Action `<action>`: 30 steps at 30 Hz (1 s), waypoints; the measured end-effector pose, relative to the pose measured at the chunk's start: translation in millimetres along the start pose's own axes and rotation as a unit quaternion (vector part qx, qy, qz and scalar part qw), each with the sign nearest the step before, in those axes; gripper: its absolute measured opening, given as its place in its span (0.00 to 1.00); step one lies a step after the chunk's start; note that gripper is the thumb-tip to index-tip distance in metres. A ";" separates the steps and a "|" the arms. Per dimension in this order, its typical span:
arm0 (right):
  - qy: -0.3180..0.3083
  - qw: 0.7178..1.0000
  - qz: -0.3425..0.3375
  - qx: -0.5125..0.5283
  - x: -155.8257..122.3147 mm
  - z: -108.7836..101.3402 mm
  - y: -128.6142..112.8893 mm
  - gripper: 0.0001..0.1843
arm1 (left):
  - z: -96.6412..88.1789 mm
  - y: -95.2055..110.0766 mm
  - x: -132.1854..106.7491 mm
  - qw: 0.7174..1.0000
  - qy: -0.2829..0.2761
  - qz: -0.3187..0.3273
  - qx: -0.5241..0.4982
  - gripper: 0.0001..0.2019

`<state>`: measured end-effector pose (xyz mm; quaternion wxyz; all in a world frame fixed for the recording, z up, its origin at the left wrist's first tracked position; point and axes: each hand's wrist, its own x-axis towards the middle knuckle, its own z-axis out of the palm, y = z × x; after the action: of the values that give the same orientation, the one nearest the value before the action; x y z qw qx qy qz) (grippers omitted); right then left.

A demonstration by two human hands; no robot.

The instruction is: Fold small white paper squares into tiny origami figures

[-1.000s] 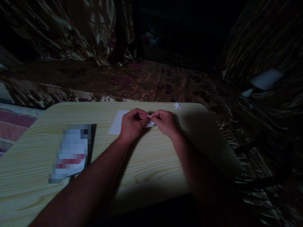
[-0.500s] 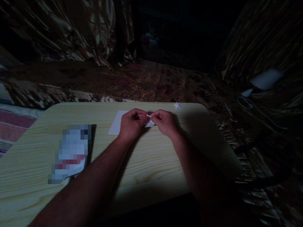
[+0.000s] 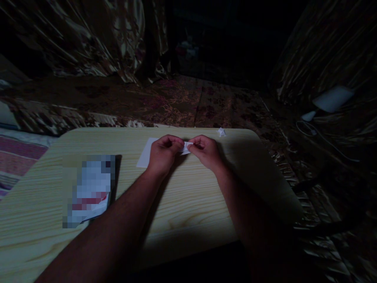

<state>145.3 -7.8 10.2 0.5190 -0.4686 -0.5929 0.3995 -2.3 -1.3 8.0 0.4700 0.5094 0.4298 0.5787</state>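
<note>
Between my two hands is a small piece of folded white paper [image 3: 186, 147], pinched at both ends over the far half of the table. My left hand [image 3: 165, 153] closes thumb and fingers on its left end. On its right end, the thumb and fingertips of my right hand [image 3: 205, 150] are pressed together. White paper sheets [image 3: 144, 154] lie flat on the table, partly covered by my left hand. Beyond my right hand, near the far edge, sits a small folded white paper star [image 3: 222, 132].
A pale wood-grain table [image 3: 188, 212] with rounded corners carries everything. A blurred-out flat item [image 3: 91, 188] lies beside my left forearm. Past the table are a patterned sofa [image 3: 176, 98] and, at right, a white lamp [image 3: 332, 99] with a cable.
My fingers have shifted slightly on the folded paper, and more of its strip now shows between them. The view has moved a little; the other things stay in place.
</note>
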 end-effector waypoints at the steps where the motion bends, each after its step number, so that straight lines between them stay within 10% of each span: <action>1: -0.004 1.000 0.005 0.007 -0.3 0.5 -1.3 0.11 | 0.2 -0.4 0.4 1.000 0.006 -0.002 -0.013 0.08; 30: 0.032 0.999 0.035 -0.002 -4.6 4.5 -12.4 0.03 | 11.5 3.9 -8.4 0.994 -0.047 -0.083 -0.048 0.11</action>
<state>139.3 -15.3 20.3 0.5223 -0.5027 -0.5599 0.4012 9.0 -10.1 11.5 0.5602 0.4757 0.4198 0.5326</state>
